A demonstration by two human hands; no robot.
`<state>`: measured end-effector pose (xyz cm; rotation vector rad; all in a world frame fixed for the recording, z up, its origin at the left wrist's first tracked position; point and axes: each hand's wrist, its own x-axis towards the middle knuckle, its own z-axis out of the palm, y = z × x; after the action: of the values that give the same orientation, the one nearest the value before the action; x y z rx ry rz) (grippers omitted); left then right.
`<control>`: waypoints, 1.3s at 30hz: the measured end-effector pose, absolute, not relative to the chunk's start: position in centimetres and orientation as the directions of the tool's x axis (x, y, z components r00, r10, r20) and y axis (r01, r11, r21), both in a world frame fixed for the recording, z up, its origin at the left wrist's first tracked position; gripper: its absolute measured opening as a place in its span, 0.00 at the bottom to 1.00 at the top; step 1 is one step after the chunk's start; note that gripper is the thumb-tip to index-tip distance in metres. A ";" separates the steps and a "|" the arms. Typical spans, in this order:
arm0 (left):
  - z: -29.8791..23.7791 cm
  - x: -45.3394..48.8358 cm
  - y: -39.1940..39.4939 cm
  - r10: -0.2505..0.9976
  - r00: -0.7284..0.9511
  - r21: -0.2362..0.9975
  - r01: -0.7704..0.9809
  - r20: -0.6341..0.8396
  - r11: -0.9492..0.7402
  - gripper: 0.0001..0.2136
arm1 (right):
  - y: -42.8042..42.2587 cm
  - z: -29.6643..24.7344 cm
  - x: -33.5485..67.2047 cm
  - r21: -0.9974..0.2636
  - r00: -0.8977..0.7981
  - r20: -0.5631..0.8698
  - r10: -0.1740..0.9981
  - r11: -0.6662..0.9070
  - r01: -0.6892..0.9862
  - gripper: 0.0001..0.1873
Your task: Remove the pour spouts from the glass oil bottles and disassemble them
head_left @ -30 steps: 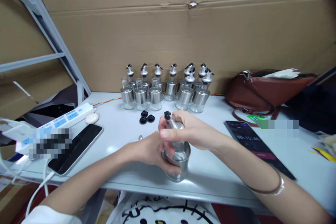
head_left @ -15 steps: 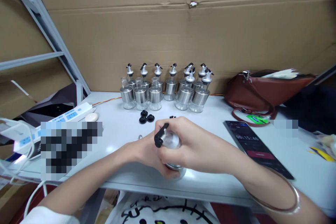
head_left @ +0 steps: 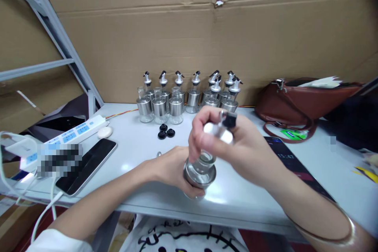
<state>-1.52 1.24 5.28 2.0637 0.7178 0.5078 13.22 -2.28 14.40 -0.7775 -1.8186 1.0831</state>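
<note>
The left hand [head_left: 177, 169] encloses the held bottle [head_left: 203, 178] from its left side. Its fingers are curled around the body, with the thumb across the near face. The bottle is glass with a metal band; it stands roughly upright near the front edge of the table [head_left: 138, 139], before the person's torso.

The right hand [head_left: 239, 153] is positioned above the bottle and grips the pourer cap [head_left: 217, 132]. Its fingers are closed around the cap, thumb on the near side, and the black spout end points right. The fingers hide the cap's lower end; whether it touches the bottle neck cannot be determined.

Behind the hands, 3 small black round parts [head_left: 170, 132] lie grouped on the table. Beyond them, along the cardboard panel [head_left: 191, 39], stand 3 bottles without caps [head_left: 160, 107] and, behind and to their right, 8 bottles with pourer caps [head_left: 193, 100].

At left, a dark-screened phone [head_left: 91, 161] lies near a white power strip [head_left: 96, 124]. At right, a second phone [head_left: 291, 163] lies partly behind the right forearm, near a brown bag [head_left: 307, 102].
</note>
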 end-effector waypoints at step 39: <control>4.1 -2.3 3.3 0.816 0.023 0.816 -0.017 0.578 -0.577 0.13 | 13.6 8.2 17.0 -0.703 0.043 0.622 0.782 0.534 0.470 0.16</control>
<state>-2.27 3.32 4.11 1.6511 0.8240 1.6273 16.99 13.55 8.23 -1.0911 -1.5996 0.3318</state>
